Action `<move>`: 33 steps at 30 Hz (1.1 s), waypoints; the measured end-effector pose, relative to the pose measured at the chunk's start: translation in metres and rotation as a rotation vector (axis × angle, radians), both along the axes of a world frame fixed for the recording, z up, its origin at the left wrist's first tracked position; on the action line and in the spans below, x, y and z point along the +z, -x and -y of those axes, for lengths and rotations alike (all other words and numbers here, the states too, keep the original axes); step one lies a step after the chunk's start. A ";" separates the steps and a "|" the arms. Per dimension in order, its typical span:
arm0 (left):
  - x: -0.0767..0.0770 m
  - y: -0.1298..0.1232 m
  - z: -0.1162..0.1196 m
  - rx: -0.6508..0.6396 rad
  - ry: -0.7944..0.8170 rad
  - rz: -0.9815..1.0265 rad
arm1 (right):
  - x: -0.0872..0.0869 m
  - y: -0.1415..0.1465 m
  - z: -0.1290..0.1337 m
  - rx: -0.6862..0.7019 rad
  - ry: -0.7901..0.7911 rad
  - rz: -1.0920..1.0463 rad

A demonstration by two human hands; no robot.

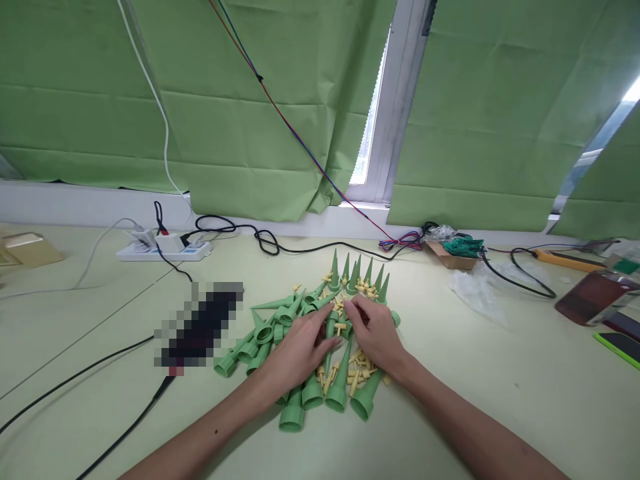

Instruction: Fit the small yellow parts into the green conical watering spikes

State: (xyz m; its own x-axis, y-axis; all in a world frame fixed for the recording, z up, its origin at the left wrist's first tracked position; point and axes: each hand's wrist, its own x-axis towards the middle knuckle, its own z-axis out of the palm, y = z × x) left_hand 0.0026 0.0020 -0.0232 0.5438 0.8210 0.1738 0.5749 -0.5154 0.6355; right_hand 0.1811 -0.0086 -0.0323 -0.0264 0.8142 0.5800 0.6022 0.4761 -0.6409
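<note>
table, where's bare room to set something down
Free: table right of the right forearm, bordered by clear plastic bag and green-edged device; smaller, between left forearm and black cable. Crowded: around left hand and right hand, with green cones and yellow pieces.

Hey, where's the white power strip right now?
In the head view, the power strip lies at the left, near the back edge of the table, with a looping black cable to its right.

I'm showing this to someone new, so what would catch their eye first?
Probably the lying green cones and small yellow pieces heaped on the pale table, with the left hand and right hand over them. Behind the hands, more cones stand upright. Beyond hang green blinds, crossed by red and blue wires.
</note>
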 end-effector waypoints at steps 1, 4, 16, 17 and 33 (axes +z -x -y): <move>0.000 0.000 0.000 0.000 -0.002 -0.003 | 0.000 -0.001 0.000 0.002 -0.005 0.003; 0.000 0.000 0.000 0.013 -0.031 -0.008 | 0.000 -0.003 -0.001 0.011 -0.010 0.012; 0.023 0.001 0.005 -0.065 -0.175 -0.049 | -0.001 -0.007 -0.004 0.036 -0.030 0.066; 0.024 0.001 0.006 -0.106 -0.159 -0.077 | -0.001 -0.007 -0.004 0.036 -0.030 0.067; 0.022 0.001 0.011 -0.279 -0.131 -0.245 | -0.001 -0.006 -0.003 0.018 -0.042 0.101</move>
State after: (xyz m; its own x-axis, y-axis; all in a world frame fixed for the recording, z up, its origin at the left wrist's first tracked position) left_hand 0.0016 -0.0093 -0.0013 0.7813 0.6154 0.1045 0.5278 -0.7407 0.4157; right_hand 0.1871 -0.0052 -0.0337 -0.1010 0.7882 0.6071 0.6536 0.5126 -0.5568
